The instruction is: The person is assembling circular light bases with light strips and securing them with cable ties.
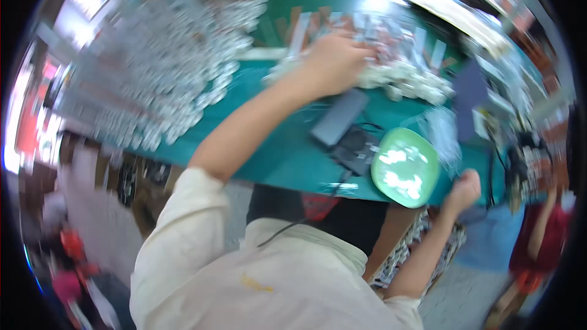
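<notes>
My left hand (341,64) reaches across the table to a row of small bundled pieces (403,82), whitish at the near end with strips standing up behind. Its fingers are smeared by motion, so a grip there cannot be made out. My right hand (466,189) is curled closed at the table's near right edge; anything inside it is hidden. Between the hands sits a light green bowl (380,174) with shiny white patches inside. Just beyond my right hand lies a clear plastic bundle (443,134).
A broad heap of clear, shiny packed pieces (165,67) covers the left of the green table (275,159). A grey box (341,116) and a black corded device (358,151) lie near the middle. A dark purple panel (471,101) stands at right. Another person (544,238) is at far right.
</notes>
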The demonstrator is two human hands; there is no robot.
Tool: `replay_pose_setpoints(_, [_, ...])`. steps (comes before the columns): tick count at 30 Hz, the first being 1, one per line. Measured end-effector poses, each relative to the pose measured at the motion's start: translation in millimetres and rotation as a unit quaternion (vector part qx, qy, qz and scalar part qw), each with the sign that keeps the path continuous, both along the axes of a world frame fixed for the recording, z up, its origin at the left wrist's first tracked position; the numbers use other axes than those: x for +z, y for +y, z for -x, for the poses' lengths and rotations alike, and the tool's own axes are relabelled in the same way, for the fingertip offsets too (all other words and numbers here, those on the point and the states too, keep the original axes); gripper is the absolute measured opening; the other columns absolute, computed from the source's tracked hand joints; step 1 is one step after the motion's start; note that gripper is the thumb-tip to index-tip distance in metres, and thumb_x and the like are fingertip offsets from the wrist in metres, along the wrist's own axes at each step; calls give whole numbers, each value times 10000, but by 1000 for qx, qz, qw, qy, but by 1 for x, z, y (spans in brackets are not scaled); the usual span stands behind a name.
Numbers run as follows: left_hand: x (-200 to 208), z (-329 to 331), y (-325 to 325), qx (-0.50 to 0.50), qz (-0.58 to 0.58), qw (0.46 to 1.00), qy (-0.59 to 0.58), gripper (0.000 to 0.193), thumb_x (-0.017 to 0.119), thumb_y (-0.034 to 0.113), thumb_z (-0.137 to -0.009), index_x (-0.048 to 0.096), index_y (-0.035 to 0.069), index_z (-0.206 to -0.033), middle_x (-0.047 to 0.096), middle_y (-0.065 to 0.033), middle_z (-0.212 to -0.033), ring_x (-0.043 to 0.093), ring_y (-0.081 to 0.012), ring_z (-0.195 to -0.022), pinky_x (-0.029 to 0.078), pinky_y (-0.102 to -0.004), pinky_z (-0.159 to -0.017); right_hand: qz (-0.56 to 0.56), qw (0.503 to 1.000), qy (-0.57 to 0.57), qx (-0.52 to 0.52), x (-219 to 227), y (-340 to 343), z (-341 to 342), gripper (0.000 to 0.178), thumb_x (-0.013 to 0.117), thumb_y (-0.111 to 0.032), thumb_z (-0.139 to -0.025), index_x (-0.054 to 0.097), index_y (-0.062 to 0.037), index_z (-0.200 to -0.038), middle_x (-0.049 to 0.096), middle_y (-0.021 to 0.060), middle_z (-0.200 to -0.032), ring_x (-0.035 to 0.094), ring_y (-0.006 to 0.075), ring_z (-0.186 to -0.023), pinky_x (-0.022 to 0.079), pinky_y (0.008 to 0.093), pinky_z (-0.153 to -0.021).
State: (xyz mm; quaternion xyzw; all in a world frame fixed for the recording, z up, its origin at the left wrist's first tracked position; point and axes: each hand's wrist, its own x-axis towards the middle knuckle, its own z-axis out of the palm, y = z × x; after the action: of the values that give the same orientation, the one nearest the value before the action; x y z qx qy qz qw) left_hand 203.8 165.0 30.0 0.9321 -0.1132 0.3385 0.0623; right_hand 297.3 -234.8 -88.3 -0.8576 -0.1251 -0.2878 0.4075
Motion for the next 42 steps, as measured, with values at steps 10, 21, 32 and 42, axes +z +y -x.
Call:
replay_pose_setpoints(10, [-26,233,16,302,116,922,-213,67,757,64,-732,703,49,-769,710,-74,-792,681,-242,-753,535,-332,-713,-40,997,46,-55,0,-1,8,267,398,-139,-878,424,-45,-630,331,26,-610,319,151,-568,271,332,-505])
replay_pose_setpoints(21, [-82,345,107,609,177,759,-146,314,730,271,-836,725,-15,-964,730,-134,-831,705,-198,-737,533,-307,-700,-277,954,112,-33,7,12,-1,308,431,-195,-964,427,-59,-688,362,-7,-609,351,102,-548,306,258,-501])
replay_pose_setpoints(32, [-33,356,65,634,95,748,-172,186,676,155,-890,740,27,-1007,740,-125,-921,680,-140,-780,525,-280,-735,-109,982,-149,-50,18,25,50,130,638,-85,-914,581,-18,-817,542,10,-693,448,76,-594,377,252,-516])
replay_pose_setpoints(42, [21,195,-101,23,421,899,117,82,625,-13,-882,694,-55,-869,694,-97,-732,622,-94,-643,477,-234,-574,-112,862,-76,488,102,137,176,298,777,32,-610,679,12,-892,671,144,-858,646,229,-692,512,289,-554])
